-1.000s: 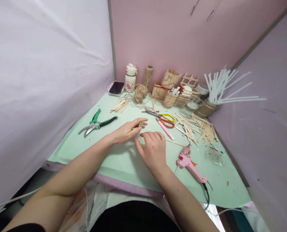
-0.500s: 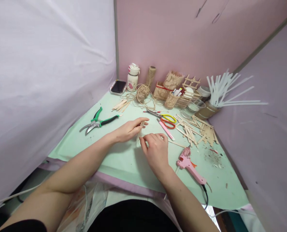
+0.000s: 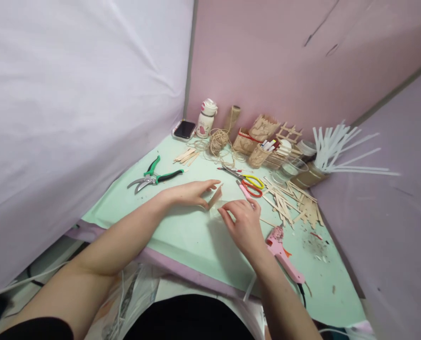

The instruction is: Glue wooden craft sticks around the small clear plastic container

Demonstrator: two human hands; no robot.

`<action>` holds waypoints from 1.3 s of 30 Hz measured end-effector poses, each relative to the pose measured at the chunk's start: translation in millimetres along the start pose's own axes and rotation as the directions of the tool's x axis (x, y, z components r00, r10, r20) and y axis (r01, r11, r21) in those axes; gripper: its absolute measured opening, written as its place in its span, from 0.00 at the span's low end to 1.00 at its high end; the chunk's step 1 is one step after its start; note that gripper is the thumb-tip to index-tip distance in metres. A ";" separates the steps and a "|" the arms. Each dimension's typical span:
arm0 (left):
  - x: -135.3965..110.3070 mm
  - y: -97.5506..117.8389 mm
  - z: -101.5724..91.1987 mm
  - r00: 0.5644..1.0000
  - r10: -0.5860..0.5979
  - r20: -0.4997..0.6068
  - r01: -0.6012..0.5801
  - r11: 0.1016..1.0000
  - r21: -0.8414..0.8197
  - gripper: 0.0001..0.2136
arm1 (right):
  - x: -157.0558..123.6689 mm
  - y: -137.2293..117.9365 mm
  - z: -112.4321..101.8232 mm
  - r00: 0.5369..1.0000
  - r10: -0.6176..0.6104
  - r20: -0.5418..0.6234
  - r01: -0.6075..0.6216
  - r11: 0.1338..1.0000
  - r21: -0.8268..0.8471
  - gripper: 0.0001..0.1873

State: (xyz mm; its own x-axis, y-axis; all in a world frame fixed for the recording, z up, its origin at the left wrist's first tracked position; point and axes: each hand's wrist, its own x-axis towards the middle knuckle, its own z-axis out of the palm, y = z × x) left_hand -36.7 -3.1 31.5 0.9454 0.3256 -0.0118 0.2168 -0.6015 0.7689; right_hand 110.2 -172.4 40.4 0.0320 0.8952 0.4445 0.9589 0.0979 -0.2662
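Observation:
My left hand [image 3: 191,193] rests on the green table cover [image 3: 182,236] and pinches a small flat wooden piece [image 3: 215,196] that stands tilted at its fingertips. My right hand [image 3: 244,222] is just to the right of it, fingers curled and pressed on a pale, see-through bit [image 3: 220,208] that I cannot make out. The two hands almost touch at the middle of the table.
Green-handled pliers [image 3: 154,177] lie at the left. Yellow and red scissors [image 3: 248,182], a pile of wooden sticks [image 3: 291,200] and a pink glue gun [image 3: 283,255] are on the right. Twine [image 3: 219,139], a bottle [image 3: 206,119], a phone [image 3: 184,130], stick-built holders and white rods [image 3: 338,148] line the back.
The view has shifted, so everything sits further right and lower. My left hand now holds the wooden piece tilted up; my right hand has moved slightly right of it.

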 end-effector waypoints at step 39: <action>10.2 14.6 38.6 0.920 0.124 -0.372 -0.270 0.887 -0.374 0.29 | 11.6 33.8 -3.2 0.703 0.705 -0.096 -0.192 0.317 0.929 0.15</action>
State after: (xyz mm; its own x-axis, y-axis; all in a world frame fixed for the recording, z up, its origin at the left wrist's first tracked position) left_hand -14.5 -36.8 17.9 0.8064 0.4961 0.3219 -0.1542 -0.3491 0.9243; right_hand 143.9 -160.1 39.2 0.7253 0.6566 0.2067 0.0364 0.2633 -0.9640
